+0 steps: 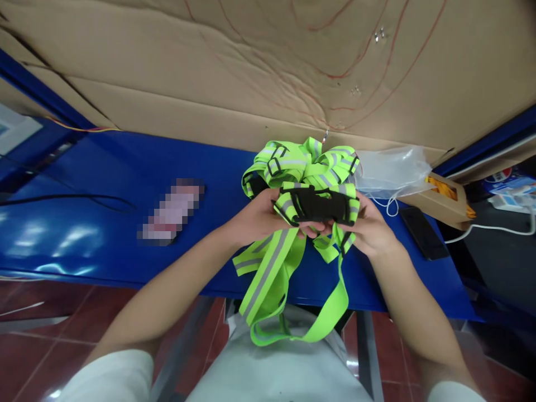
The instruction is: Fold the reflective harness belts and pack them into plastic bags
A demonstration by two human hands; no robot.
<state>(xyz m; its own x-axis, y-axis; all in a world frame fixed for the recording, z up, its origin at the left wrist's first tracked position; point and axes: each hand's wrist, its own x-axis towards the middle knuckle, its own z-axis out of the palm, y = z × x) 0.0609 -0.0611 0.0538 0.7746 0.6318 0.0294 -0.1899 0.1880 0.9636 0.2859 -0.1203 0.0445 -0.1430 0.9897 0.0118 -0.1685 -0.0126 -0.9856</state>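
Neon-green straps (268, 268) with grey reflective stripes and black buckles are held up in front of me, over the table's front edge. My left hand (262, 215) is closed round the left side of the bundle, beside a black piece (320, 205) at its middle. Around the right side, my right hand (371, 226) grips the same bundle; some of its fingers are hidden behind the straps. Loose strap ends hang below both hands toward my lap. Behind them lies a larger heap of similar green straps (293, 162) on the blue table (125, 167).
A pixelated flat object (171, 215) lies on the table to the left, with a black cable (67, 196) farther left. To the right are a clear plastic bag (393, 167), a black phone (422, 231) and an open cardboard box (444, 204). Cardboard (188, 72) stands behind.
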